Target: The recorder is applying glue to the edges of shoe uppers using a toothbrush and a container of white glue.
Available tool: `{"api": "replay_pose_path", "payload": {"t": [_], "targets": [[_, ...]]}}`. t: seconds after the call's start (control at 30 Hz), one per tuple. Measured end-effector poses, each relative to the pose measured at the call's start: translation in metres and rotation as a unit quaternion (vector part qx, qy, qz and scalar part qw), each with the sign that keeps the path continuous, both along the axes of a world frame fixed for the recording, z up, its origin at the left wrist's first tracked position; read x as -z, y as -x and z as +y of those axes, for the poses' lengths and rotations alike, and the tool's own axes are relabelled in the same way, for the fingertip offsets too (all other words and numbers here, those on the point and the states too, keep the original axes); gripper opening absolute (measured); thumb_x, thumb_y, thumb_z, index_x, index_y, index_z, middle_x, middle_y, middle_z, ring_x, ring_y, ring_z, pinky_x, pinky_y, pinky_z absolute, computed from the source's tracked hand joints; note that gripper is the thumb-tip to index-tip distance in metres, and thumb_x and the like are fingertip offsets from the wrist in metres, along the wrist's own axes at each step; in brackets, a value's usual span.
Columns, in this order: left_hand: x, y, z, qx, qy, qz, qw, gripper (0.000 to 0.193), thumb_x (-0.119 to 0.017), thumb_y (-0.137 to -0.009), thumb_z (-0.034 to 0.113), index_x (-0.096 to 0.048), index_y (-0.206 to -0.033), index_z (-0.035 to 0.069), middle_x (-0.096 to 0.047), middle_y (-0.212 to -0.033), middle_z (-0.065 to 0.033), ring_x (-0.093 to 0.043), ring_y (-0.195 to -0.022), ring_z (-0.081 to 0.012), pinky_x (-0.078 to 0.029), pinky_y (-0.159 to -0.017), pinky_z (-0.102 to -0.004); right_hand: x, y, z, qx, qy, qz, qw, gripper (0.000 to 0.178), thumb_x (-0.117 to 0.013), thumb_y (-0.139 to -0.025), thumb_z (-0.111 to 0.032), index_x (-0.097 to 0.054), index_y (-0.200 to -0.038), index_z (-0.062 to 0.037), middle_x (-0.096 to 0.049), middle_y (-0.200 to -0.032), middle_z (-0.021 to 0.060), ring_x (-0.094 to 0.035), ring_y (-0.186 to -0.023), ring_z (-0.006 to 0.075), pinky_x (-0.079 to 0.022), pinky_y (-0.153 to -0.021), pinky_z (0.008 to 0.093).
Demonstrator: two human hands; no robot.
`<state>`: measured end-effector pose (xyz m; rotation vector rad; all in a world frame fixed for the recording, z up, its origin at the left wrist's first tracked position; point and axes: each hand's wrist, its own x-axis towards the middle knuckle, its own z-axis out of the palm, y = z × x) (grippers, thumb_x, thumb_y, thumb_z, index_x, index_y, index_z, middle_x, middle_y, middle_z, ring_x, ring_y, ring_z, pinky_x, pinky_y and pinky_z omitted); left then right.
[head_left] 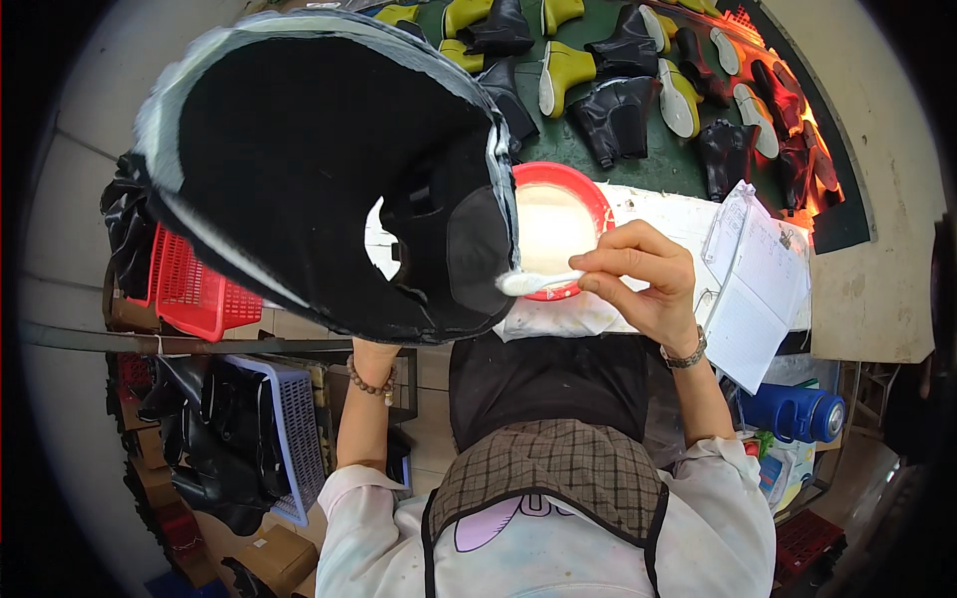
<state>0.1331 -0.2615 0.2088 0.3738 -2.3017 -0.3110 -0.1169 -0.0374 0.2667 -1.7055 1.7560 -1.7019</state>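
Observation:
A large black boot upper (289,169) is held up close in front of me at the left, its inside facing up. White glue coats its edge, and a gap in it lets light through. My left hand (375,353) grips the upper from below; the fingers are hidden behind it. Between thumb and fingers my right hand (646,274) pinches a small white brush (538,283). The brush's glue-covered tip is at the upper's right edge. Just beyond stands a red bowl (604,199) of cream-white glue, partly behind the upper and the brush.
Several black boots (613,115) and yellow wedge soles (565,75) lie on the green surface at the back. A clipboard with papers (748,289) is at the right, above a blue bottle (793,414). At the left are a red basket (204,289) and a lavender crate (289,439).

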Motion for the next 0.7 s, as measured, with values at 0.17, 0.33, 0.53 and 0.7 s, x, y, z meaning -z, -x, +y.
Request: {"api": "replay_pose_path", "payload": {"t": [0.17, 0.33, 0.53, 0.7], "targets": [[0.013, -0.008, -0.007, -0.041, 0.084, -0.031, 0.995, 0.106, -0.096, -0.063, 0.02, -0.036, -0.146, -0.007, -0.056, -0.135, -0.0219, -0.059, -0.123, -0.0342, -0.047, -0.102, -0.0425, -0.004, -0.012, 0.002, -0.015, -0.023, -0.007, 1.0, 0.025, -0.086, -0.076, -0.003, -0.08, -0.1, -0.0039, -0.066, -0.089, 0.0037, -0.062, -0.074, 0.0115, -0.048, -0.06, 0.0231], [0.022, -0.009, -0.031, -0.08, 0.17, -0.06, 0.98, 0.105, -0.095, -0.063, 0.02, -0.036, -0.146, -0.006, -0.056, -0.135, -0.022, -0.058, -0.124, -0.0347, -0.047, -0.103, -0.043, -0.006, -0.031, -0.003, -0.03, -0.017, -0.028, 0.999, 0.024, -0.084, -0.078, -0.004, -0.08, -0.101, -0.0049, -0.066, -0.086, 0.0035, -0.061, -0.069, 0.0114, -0.048, -0.058, 0.0245], [0.023, -0.014, -0.022, -0.114, 0.255, -0.085, 0.957, 0.103, -0.095, -0.064, 0.019, -0.037, -0.146, -0.006, -0.056, -0.135, -0.022, -0.057, -0.125, -0.0352, -0.046, -0.104, -0.0435, -0.008, -0.03, -0.013, 0.01, -0.048, -0.056, 0.997, 0.019, -0.082, -0.082, -0.006, -0.079, -0.1, -0.0044, -0.067, -0.087, 0.0046, -0.063, -0.068, 0.0128, -0.047, -0.057, 0.0242], [-0.024, -0.046, -0.008, 0.105, -0.455, 0.05, 0.883, 0.08, -0.087, -0.067, 0.005, -0.05, -0.137, -0.008, -0.064, -0.12, -0.0167, -0.064, -0.105, -0.0235, -0.051, -0.095, -0.0351, 0.046, 0.024, -0.018, 0.179, -0.205, 0.113, 0.955, 0.01, -0.078, -0.085, -0.015, -0.078, -0.091, -0.0073, -0.07, -0.09, 0.0047, -0.068, -0.069, 0.0209, -0.05, -0.059, 0.0321]]}}
